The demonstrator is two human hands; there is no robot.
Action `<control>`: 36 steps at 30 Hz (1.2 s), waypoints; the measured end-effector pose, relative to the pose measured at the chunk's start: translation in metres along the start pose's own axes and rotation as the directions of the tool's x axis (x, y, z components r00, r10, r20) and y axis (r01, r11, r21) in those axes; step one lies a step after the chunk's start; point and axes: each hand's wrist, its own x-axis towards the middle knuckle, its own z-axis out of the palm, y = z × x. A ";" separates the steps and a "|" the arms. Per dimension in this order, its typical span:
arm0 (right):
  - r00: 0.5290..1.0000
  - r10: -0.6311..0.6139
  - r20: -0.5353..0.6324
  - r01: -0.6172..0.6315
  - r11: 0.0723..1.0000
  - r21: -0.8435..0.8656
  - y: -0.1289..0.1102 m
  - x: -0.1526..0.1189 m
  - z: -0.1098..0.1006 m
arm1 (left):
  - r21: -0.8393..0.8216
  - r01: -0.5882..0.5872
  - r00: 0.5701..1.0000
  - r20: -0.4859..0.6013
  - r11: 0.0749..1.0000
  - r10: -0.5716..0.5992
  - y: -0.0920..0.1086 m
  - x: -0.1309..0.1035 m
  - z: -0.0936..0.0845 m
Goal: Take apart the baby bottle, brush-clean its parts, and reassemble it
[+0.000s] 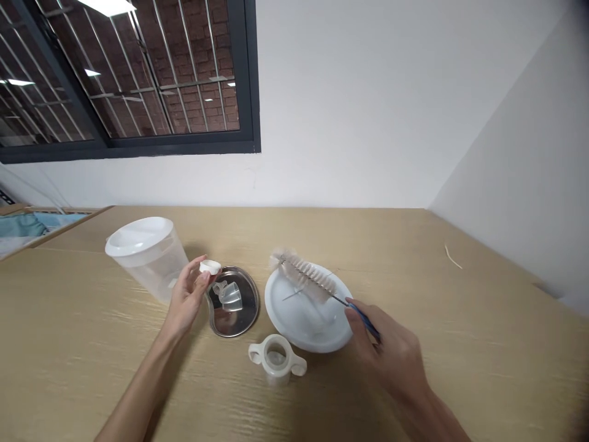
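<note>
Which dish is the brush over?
The white dish, right of the shiny metal dish. The brush in the right hand is above it; small clear pieces lie in the metal dish.

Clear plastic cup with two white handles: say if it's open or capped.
Open: the cup has no lid over its round white rim, and its inside shows.

Can't make out any text, labels, brands, numbers or signs anywhere here, tbh. Not a single readable letter or digit to quote.
</note>
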 end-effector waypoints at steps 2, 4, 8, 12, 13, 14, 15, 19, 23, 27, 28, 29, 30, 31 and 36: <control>1.000 0.006 0.001 -0.006 1.000 -0.002 0.000 0.001 -0.001 | 0.026 -0.026 0.999 -0.025 0.999 0.027 -0.002 0.000 0.001; 1.000 0.020 -0.006 -0.020 1.000 -0.003 0.000 0.001 -0.004 | 0.063 -0.048 0.998 -0.045 0.997 0.051 -0.003 0.001 0.003; 0.999 0.036 -0.028 -0.037 0.999 -0.017 0.001 0.003 -0.010 | 0.170 -0.061 0.996 -0.058 0.984 0.072 -0.006 0.001 0.005; 0.998 0.041 -0.052 -0.042 0.999 -0.017 0.003 0.005 -0.013 | 0.312 -0.058 0.997 -0.032 0.948 0.072 -0.008 0.005 0.008; 0.998 0.035 -0.059 -0.036 0.999 -0.020 0.003 0.005 -0.013 | 0.351 -0.060 0.997 -0.020 0.935 0.072 -0.009 0.007 0.008; 0.997 0.031 -0.066 -0.033 0.999 -0.023 0.003 0.006 -0.013 | 0.392 -0.064 0.997 -0.004 0.918 0.071 -0.008 0.009 0.009; 0.997 0.027 -0.071 -0.029 0.999 -0.026 0.003 0.006 -0.013 | 0.436 -0.069 0.997 0.015 0.897 0.069 -0.007 0.012 0.010; 0.997 0.036 -0.074 -0.038 0.999 -0.026 0.002 0.007 -0.013 | 0.634 -0.092 0.995 0.096 0.768 0.040 -0.001 0.027 0.012; 0.996 0.039 -0.078 -0.040 0.999 -0.019 0.002 0.006 -0.013 | 0.771 -0.118 0.984 0.176 0.625 -0.032 0.006 0.045 0.011; 0.996 0.041 -0.085 -0.042 0.999 -0.012 0.002 0.006 -0.013 | 0.833 -0.158 0.957 0.261 0.531 -0.126 0.007 0.061 0.012; 0.995 0.043 -0.085 -0.044 0.999 -0.013 0.002 0.006 -0.013 | 0.845 -0.170 0.950 0.277 0.507 -0.142 0.007 0.065 0.013; 0.995 0.044 -0.085 -0.045 0.999 -0.014 0.002 0.006 -0.013 | 0.856 -0.184 0.944 0.290 0.482 -0.156 0.006 0.068 0.014; 0.996 0.043 -0.084 -0.044 0.999 -0.015 0.002 0.006 -0.013 | 0.867 -0.197 0.937 0.303 0.457 -0.171 0.004 0.070 0.015; 0.996 0.040 -0.082 -0.042 0.999 -0.014 0.002 0.006 -0.012 | 0.876 -0.210 0.930 0.316 0.434 -0.188 0.003 0.072 0.016; 0.997 0.026 -0.077 -0.026 1.000 -0.005 0.002 0.006 -0.012 | 0.882 -0.268 0.887 0.383 0.389 -0.257 0.004 0.075 0.016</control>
